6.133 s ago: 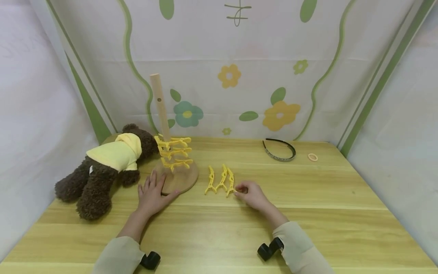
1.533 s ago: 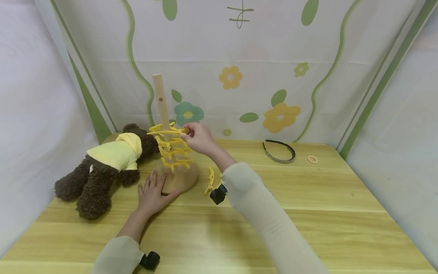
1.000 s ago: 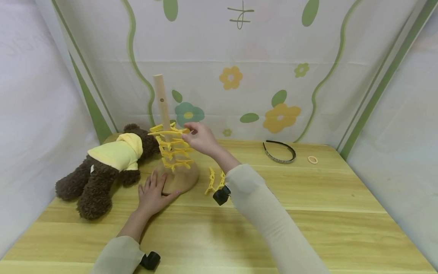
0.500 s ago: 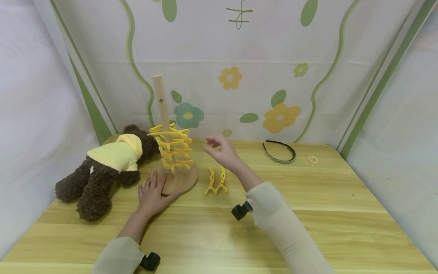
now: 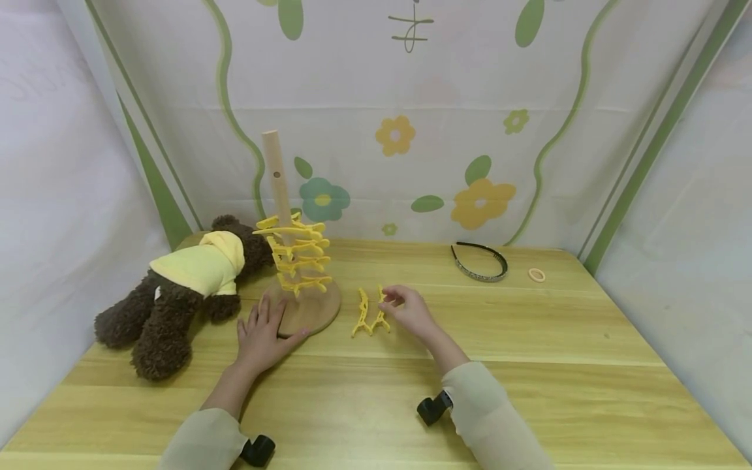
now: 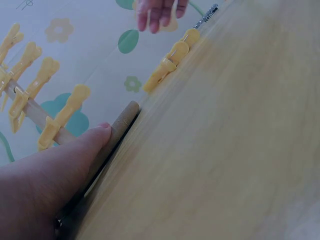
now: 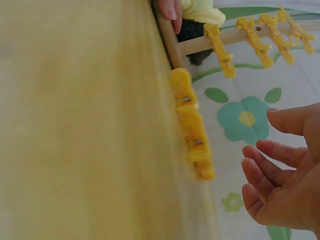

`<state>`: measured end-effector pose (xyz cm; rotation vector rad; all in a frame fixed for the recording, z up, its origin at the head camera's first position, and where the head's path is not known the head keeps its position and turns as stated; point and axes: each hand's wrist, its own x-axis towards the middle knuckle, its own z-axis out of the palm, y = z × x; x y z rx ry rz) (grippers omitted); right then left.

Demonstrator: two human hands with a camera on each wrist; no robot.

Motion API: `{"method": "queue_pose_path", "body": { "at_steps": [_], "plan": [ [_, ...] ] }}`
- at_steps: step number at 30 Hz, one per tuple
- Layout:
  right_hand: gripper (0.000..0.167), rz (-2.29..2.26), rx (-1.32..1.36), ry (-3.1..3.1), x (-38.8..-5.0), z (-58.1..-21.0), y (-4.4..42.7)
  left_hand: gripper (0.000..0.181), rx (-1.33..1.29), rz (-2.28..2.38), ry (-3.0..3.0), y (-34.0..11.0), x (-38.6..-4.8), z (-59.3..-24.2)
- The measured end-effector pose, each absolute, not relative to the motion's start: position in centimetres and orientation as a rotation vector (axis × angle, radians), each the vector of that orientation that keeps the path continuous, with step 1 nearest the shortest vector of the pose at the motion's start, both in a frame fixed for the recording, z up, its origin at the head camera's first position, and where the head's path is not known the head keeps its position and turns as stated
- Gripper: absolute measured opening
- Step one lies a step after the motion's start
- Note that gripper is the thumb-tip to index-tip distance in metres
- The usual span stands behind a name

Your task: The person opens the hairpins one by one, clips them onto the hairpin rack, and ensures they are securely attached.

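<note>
My left hand (image 5: 260, 339) rests with fingers spread on the round wooden base (image 5: 320, 310) of an upright wooden post (image 5: 275, 173). Several yellow clips (image 5: 305, 247) are stacked one above another on the post's lower half. Two more yellow clips lie side by side on the table to the right of the base, a left one (image 5: 361, 313) and a right one (image 5: 380, 320). Over the right one hovers my right hand (image 5: 414, 314), its fingers loosely bent and apart. In the right wrist view that hand (image 7: 285, 175) holds nothing, with a gap between thumb and fingers.
A brown plush bear (image 5: 194, 281) in a yellow hoodie lies on the table (image 5: 529, 391) left of the post. Toward the back right are a dark glittery headband (image 5: 483, 277) and a small pale ring (image 5: 536, 269). A patterned cloth (image 5: 446, 130) hangs behind the table.
My right hand has brought a third loose clip to the post, let it go as the top clip there, and come back down right to the loose clips. The left hand has stayed on the base.
</note>
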<state>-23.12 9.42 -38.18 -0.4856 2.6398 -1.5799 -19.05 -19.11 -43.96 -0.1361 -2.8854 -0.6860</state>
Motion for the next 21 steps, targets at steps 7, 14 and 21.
{"method": "queue_pose_path", "body": {
  "at_steps": [7, 14, 21],
  "plan": [
    [0.029, -1.613, -0.503, 2.672, -22.8, -40.2, 10.1, 0.088, -0.138, -0.693, -2.882, -19.1, -19.0, -43.9],
    [0.019, -1.55, -0.435, 2.677, -22.4, -42.0, 10.4, 0.088, -0.138, -0.697, -2.893, -19.1, -18.9, -43.8],
    [0.008, -1.478, -0.451, 2.79, -22.1, -42.5, 10.3, 0.088, -0.138, -0.692, -2.896, -19.0, -18.8, -43.7]
  ]
}}
